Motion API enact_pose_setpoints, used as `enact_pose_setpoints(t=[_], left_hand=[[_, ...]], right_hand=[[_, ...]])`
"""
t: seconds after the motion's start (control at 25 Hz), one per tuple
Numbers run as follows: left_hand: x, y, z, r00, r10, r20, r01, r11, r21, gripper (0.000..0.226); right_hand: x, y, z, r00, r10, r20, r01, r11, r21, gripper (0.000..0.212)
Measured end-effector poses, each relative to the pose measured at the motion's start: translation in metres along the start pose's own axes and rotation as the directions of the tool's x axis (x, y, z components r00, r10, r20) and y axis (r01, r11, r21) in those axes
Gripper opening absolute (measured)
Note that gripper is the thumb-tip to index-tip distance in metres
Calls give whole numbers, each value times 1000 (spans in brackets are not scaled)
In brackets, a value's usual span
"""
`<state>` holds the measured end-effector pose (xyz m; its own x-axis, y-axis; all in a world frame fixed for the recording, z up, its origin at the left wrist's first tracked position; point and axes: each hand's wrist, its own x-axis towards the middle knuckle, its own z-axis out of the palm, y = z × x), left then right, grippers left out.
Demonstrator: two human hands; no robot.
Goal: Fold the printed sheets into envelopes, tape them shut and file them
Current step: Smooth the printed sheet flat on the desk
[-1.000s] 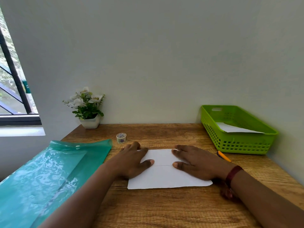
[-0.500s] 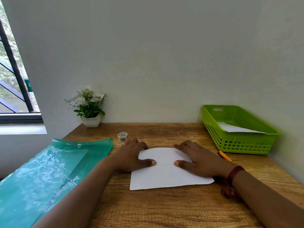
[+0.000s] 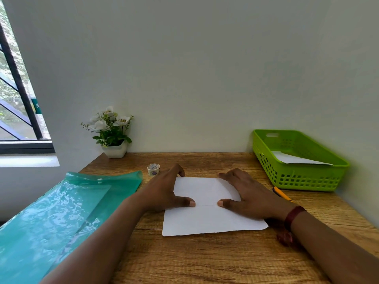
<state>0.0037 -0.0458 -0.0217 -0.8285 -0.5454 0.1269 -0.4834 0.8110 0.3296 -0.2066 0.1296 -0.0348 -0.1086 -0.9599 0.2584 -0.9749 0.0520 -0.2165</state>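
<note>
A white sheet (image 3: 207, 220) lies flat on the wooden desk (image 3: 205, 259), its far part folded down to a crease across the middle. My left hand (image 3: 164, 193) presses on the sheet's left side, thumb tip on the crease. My right hand (image 3: 248, 195) presses on the right side, thumb tip on the same crease. The two thumbs almost meet. A small roll of patterned tape (image 3: 153, 169) stands just beyond my left hand. A translucent teal plastic folder (image 3: 61, 208) lies at the left, hanging over the desk edge.
A green plastic basket (image 3: 303, 177) holding a white sheet (image 3: 295, 158) stands at the back right against the wall. A yellow pencil (image 3: 282, 194) lies in front of it. A small potted plant (image 3: 111, 136) sits at the back left corner. A window is at far left.
Both hands have shifted slightly along the folded sheet, thumbs closing toward each other on the crease. The view has drifted a little; the sheet stays in place.
</note>
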Motion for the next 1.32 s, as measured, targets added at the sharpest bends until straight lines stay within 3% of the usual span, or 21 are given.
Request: enact_pose_setpoints(t=[0.16,0.4,0.52,0.64,0.88,1.08,1.2,1.32], left_hand=[[0,0,-2,993,62,-101,-63,998,2,86],[0,1,-7,942,140,-305,-159,987,-37,51],[-1,5,-9,912,102,-397,-154,983,-101,33],[-2,6,-10,897,118,-427,-177,979,-100,25],[-2,5,-9,891,134,-435,-178,982,-61,19],[-4,6,-7,910,175,-377,-205,978,-41,16],[-5,8,-5,947,185,-264,-206,977,-53,17],[-6,12,-3,984,147,-101,-146,989,18,20]], right_hand=[[1,0,1,987,-33,-158,31,999,-10,80],[6,4,-1,954,-53,-294,52,999,-13,68],[8,3,1,909,-1,-417,59,990,126,47],[11,2,0,870,38,-492,102,962,254,32],[9,-2,-3,829,-85,-553,190,973,135,21],[7,-4,-4,868,-127,-480,173,984,51,14],[5,-6,-4,912,-104,-397,118,993,11,14],[3,-6,-1,971,-78,-225,85,996,21,13]])
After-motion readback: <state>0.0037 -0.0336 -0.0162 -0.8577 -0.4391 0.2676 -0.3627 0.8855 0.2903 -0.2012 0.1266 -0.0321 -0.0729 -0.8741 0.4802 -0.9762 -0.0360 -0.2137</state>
